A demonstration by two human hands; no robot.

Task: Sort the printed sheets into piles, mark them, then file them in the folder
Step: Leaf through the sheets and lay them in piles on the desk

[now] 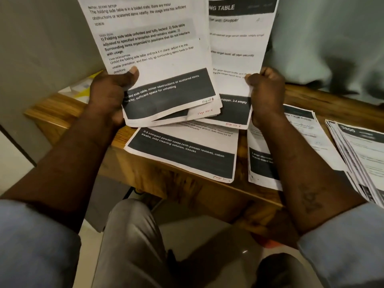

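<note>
Front pg (149,48): "TASK GOAL"; desk pg (182,150): "2-3 compact powder cases".

1. A wooden table (58,107) with a warm, streaked grain stands in the corner, its front edge facing the seat.
2. To the left, a plain grey-green wall (41,48) runs right up to the table.
3. Behind and to the right, a pale cloth (332,38) hangs in soft folds.
4. The floor (14,163) is pale and smooth.
5. The light is dim and yellowish.

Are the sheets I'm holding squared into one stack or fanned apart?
Fanned apart: the left hand grips a staggered bundle, the right hand pinches a separate sheet beside it.
</note>
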